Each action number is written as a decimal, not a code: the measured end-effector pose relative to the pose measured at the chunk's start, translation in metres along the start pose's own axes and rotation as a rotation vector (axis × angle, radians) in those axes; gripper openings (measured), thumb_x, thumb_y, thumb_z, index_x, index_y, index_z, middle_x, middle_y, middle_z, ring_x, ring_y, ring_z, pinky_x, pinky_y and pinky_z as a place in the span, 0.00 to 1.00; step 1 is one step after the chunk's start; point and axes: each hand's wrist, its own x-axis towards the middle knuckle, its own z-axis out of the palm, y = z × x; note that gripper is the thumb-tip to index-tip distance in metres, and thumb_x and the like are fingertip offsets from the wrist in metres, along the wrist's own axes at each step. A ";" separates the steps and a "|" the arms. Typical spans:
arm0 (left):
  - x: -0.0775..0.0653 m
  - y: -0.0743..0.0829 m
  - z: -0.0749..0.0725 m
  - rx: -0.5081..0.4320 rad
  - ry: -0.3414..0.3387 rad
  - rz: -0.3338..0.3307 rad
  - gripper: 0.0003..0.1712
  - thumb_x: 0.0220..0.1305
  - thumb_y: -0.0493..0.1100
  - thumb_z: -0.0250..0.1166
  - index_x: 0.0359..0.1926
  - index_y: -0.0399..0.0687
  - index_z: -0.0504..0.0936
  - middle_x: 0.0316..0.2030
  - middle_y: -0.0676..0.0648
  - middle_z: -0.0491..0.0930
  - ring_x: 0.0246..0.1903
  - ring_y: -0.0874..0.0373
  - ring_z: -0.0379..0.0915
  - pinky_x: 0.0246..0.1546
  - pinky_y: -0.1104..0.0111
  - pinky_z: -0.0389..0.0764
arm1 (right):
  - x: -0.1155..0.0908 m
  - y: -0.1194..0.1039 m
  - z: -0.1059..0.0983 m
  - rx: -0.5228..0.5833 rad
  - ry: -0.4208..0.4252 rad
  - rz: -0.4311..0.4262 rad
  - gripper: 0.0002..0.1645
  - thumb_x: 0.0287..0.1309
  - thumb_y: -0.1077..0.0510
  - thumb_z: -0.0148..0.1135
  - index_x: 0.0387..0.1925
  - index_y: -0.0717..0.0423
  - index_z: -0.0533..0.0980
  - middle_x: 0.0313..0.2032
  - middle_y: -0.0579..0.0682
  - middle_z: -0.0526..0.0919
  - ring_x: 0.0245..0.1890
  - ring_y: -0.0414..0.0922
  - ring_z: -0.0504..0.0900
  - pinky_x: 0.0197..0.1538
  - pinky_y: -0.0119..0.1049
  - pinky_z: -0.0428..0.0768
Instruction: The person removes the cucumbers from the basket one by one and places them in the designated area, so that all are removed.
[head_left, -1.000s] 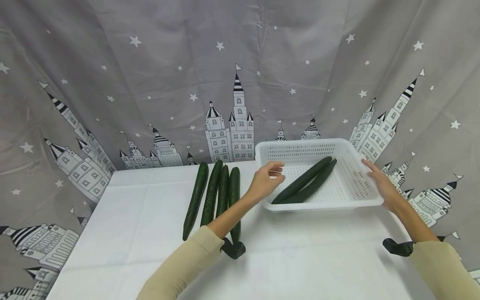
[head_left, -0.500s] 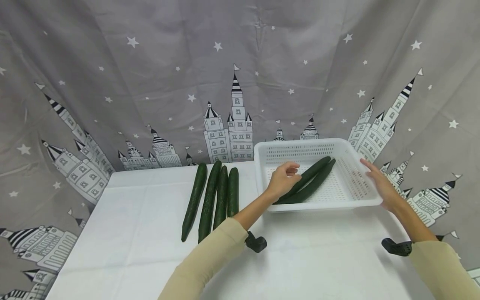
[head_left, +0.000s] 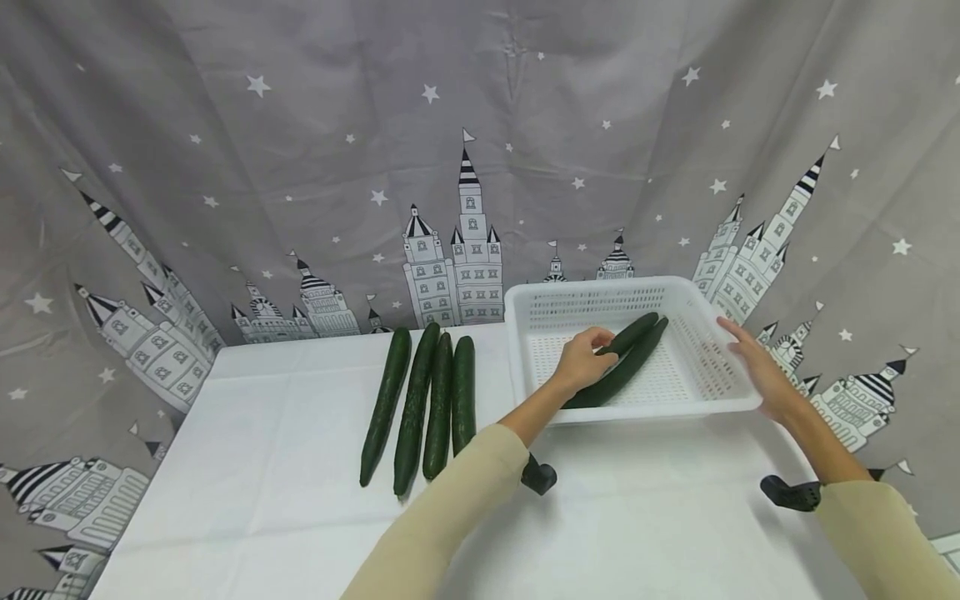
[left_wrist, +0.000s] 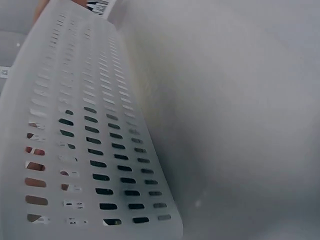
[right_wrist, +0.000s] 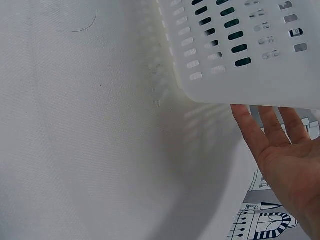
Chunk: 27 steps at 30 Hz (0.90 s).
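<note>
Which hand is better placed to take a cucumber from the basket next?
Probably the left hand: it is over the basket, close beside the cucumbers inside. The right hand is outside, at the basket's right side.

Beige sleeves point(head_left: 450, 512) — black wrist cameras point(head_left: 791, 493)

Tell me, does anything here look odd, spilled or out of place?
One small thing: a thin, curved dark strand, perhaps a hair, on the cloth in the right wrist view, which looks stray. I see no spill, and the cucumbers and basket show no obvious damage.
</note>
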 end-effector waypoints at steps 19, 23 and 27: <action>0.015 -0.006 0.003 0.368 -0.147 -0.054 0.28 0.70 0.38 0.61 0.69 0.42 0.70 0.65 0.44 0.73 0.64 0.51 0.68 0.62 0.66 0.69 | 0.003 -0.004 0.003 -0.034 0.044 0.029 0.32 0.80 0.51 0.32 0.80 0.42 0.45 0.76 0.65 0.41 0.49 0.35 0.80 0.42 0.38 0.84; 0.015 -0.007 0.006 0.485 -0.206 -0.091 0.29 0.71 0.37 0.59 0.72 0.45 0.67 0.64 0.43 0.72 0.63 0.52 0.69 0.60 0.65 0.72 | 0.002 -0.002 0.002 -0.060 0.045 0.039 0.32 0.80 0.51 0.30 0.80 0.42 0.44 0.76 0.65 0.40 0.49 0.33 0.79 0.43 0.37 0.83; 0.015 -0.006 0.009 0.544 -0.214 -0.128 0.31 0.70 0.34 0.58 0.72 0.48 0.66 0.60 0.43 0.76 0.55 0.53 0.74 0.54 0.66 0.75 | 0.002 0.000 0.001 -0.041 0.040 0.032 0.32 0.80 0.52 0.30 0.80 0.41 0.44 0.76 0.65 0.42 0.49 0.35 0.79 0.41 0.36 0.83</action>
